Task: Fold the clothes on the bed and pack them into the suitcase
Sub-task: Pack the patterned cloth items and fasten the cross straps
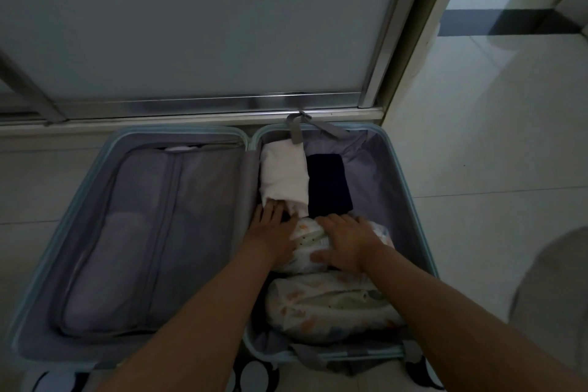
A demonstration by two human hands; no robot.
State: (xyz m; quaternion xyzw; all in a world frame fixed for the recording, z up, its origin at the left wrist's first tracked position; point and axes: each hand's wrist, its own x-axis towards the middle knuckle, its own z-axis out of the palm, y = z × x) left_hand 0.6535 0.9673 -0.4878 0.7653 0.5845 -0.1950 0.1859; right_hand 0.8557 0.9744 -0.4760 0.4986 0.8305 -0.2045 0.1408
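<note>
**Both grips flat on the patterned bundle, mid-suitcase**

My right grip (343,242) lies wide and flat on top of the patterned bundle (310,237), fingers straight and pointing to the far edge, closed on nothing. My left grip (273,229) is just as flat at the bundle's left end, and its fingertips reach the near end of the white folded garment (283,172).

The bundle sits in the right half of the suitcase (381,175), its long axis running wall to wall, directly under my palms. On its far side are the white garment and a dark folded garment (329,184); on its near side is a second patterned bundle (331,305). I judge that the next move is a downward press, with the right grip nearer the bundle's middle.
</note>
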